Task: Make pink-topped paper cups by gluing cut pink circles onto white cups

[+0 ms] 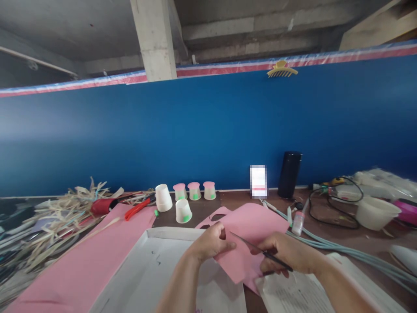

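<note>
My left hand [213,241] pinches the left edge of a sheet of pink paper [260,219], holding it raised over the white tray and the table. Curved holes have been cut from the sheet's left end. In my right hand [286,252] is a pair of scissors [276,261], dark-handled, its thin blade pointing left across the paper toward my left hand. My right fingers partly hide the handles. Beyond the sheet stand three small cups [194,192] topped with pink paper discs. Nearer is an upturned white cup [183,211] with a green patch.
Left of the white tray [130,265] lie a large pink sheet [87,261], red-handled pliers [138,209] and a heap of pale strips [71,213]. White stacked cups [163,198] stand behind. Rightward are a black cylinder [289,174], cables [352,250], a small bottle [298,222] and a white tub [374,214].
</note>
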Demonstrator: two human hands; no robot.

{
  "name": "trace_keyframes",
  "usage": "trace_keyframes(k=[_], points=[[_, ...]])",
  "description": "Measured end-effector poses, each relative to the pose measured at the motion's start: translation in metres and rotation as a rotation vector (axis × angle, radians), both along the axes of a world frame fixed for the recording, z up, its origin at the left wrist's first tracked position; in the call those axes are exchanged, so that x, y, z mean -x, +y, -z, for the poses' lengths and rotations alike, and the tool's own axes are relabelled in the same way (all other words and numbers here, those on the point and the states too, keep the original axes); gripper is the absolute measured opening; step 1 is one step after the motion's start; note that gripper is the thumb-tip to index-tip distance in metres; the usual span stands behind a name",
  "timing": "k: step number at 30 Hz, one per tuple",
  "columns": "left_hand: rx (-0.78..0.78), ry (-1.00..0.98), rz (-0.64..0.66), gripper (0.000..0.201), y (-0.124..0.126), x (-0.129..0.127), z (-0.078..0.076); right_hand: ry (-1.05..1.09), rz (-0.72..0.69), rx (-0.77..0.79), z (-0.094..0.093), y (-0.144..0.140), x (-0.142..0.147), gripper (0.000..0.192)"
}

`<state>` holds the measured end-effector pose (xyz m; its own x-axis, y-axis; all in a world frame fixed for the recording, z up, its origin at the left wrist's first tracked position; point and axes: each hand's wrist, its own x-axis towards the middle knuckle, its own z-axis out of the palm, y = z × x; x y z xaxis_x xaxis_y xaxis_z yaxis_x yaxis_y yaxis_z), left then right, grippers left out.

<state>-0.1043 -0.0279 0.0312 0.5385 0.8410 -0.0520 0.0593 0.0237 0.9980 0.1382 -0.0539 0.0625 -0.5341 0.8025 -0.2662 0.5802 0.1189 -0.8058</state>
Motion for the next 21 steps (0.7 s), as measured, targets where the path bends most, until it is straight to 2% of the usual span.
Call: trace_keyframes(k=[6,13,18,21], points=[[0.001,0.017,-0.023,0.046,0.0030,0.0013,0.0050,0.016,-0.038,-0.006,-0.0054,-0.0029,0.0033,0.025],[-0.037,0.056,-0.025,0.039,0.0007,0.0012,-0.0007,0.006,-0.043,-0.028,-0.0104,-0.0046,0.0025,0.020],[-0.012,-0.019,0.012,0.041,-0.0006,-0.0005,0.0002,-0.006,-0.057,-0.031,-0.0110,-0.0056,0.0012,0.018],[-0.010,-0.015,-0.015,0.040,-0.0003,-0.0003,0.0022,-0.012,-0.043,-0.027,-0.0105,-0.0059,0.0003,0.017]])
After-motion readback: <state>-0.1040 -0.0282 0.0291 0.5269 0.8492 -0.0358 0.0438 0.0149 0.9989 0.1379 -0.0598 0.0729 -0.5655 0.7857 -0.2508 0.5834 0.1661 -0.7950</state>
